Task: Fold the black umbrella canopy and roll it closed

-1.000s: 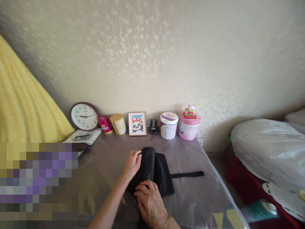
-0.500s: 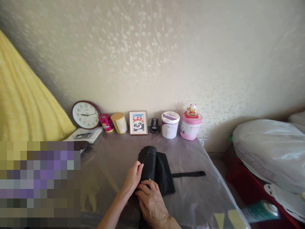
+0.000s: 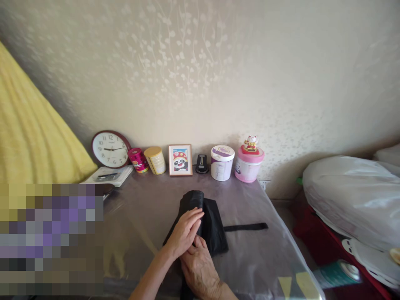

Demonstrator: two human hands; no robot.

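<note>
A folded piece of thin black fabric (image 3: 215,225) lies on the table, with a narrow black strap (image 3: 246,227) running out to its right. One layer is turned over into a rounded fold along the middle. My left hand (image 3: 185,231) rests on that fold, its fingers stretched out together and pointing up to the right. Just below it, my right hand (image 3: 201,264) presses on the near part of the fabric, fingers laid over it and partly covered by my left hand. More black fabric shows below my right hand.
Along the wall stand a round clock (image 3: 111,149), a pink can (image 3: 138,161), a yellow-lidded canister (image 3: 155,161), a panda picture frame (image 3: 180,160), a small black device (image 3: 202,164) and two tubs. A lucky-cat figurine (image 3: 251,143) tops the pink tub (image 3: 248,168). A plastic-covered bundle (image 3: 350,196) stands right.
My left hand has gone from pinching the fabric's left edge to lying flat across the fold, further right. Fabric now spreads out at the left. My right hand stays nearly in place.
</note>
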